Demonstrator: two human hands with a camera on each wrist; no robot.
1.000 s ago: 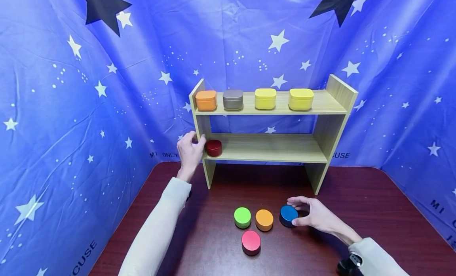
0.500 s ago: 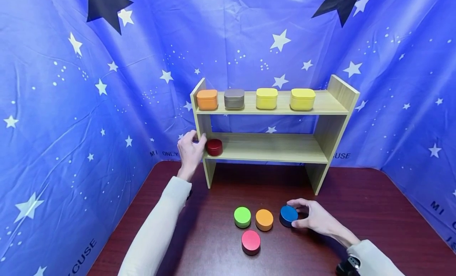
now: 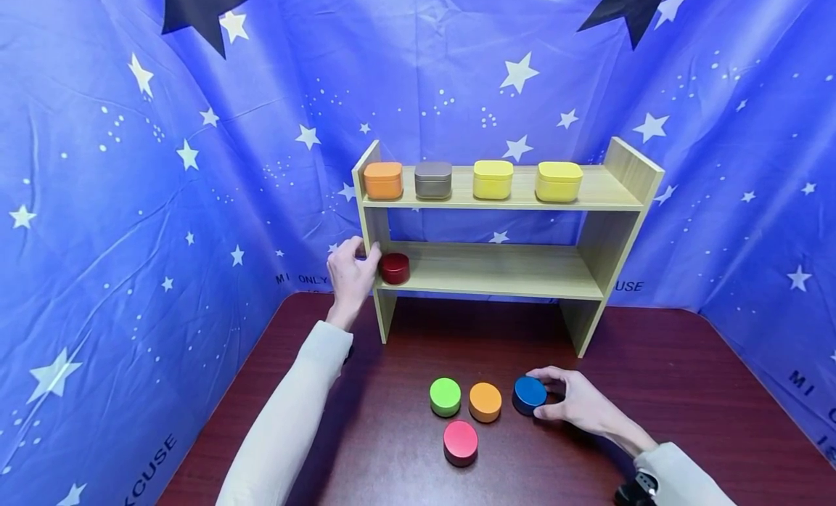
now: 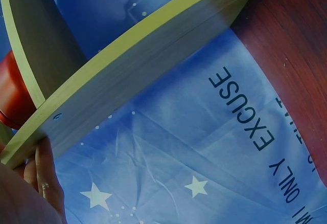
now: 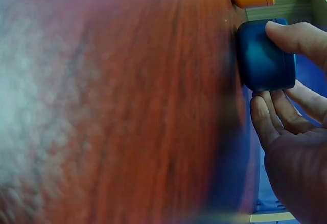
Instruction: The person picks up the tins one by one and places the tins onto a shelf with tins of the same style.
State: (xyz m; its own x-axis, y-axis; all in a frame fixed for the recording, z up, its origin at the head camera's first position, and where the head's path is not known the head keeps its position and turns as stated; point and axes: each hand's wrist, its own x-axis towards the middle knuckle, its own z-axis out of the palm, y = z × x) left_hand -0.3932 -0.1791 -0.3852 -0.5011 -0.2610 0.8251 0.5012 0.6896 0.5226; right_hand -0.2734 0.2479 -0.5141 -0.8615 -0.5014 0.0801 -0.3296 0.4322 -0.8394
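Observation:
My left hand [image 3: 353, 275] grips the left side panel of a two-tier wooden shelf [image 3: 496, 270], fingers on the outer face in the left wrist view. Just inside that panel, a dark red round tin [image 3: 395, 268] sits on the lower tier. On the table, my right hand [image 3: 578, 402] holds a blue round tin [image 3: 529, 395] between thumb and fingers. The right wrist view shows the thumb [image 5: 294, 36] on one side of the blue tin and fingers on the other. Green [image 3: 445, 397], orange [image 3: 485, 402] and pinkish-red [image 3: 460, 443] round tins stand to its left.
Along the upper tier stand an orange rounded-square tin [image 3: 383, 181], a grey one [image 3: 433, 181] and two yellow ones, the left yellow tin [image 3: 493, 180] and right yellow tin [image 3: 558, 182]. A blue star-patterned cloth [image 3: 215, 201] surrounds the dark red-brown table [image 3: 653, 368].
The head view has shifted slightly. Both hands keep their places, the left at the shelf panel and the right at the blue tin.

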